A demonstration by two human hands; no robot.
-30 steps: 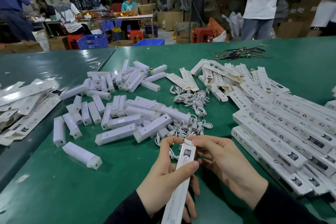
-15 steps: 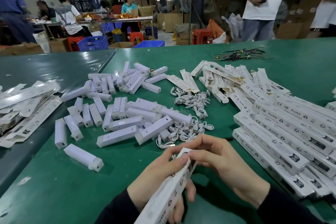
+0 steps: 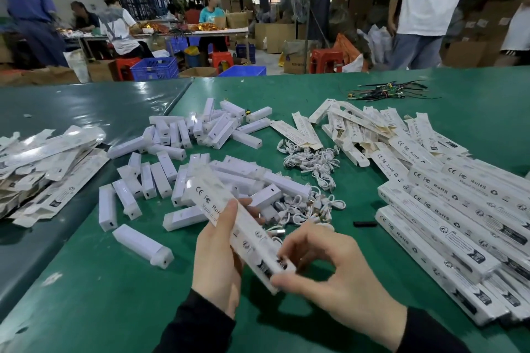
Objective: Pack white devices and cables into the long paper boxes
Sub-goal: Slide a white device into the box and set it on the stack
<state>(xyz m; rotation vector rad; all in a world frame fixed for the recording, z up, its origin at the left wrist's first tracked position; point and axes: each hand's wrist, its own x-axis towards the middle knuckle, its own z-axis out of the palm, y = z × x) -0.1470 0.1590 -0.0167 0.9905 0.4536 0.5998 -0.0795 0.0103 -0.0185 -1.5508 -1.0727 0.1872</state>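
Over the green tabletop (image 3: 286, 324), the left hand (image 3: 219, 255) grips a long box (image 3: 243, 226) mid-length, tilted; the right hand (image 3: 335, 275) pinches its near end. Closing it well likely means steadying the box, tucking the flap squarely, then laying it beside the packed boxes (image 3: 447, 226).

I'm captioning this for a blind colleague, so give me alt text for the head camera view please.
Two bare hands hold a long white paper box over a green table: the left hand grips its middle, the right hand pinches its near end. Behind lie loose white devices and coiled white cables, with packed boxes stacked at right.
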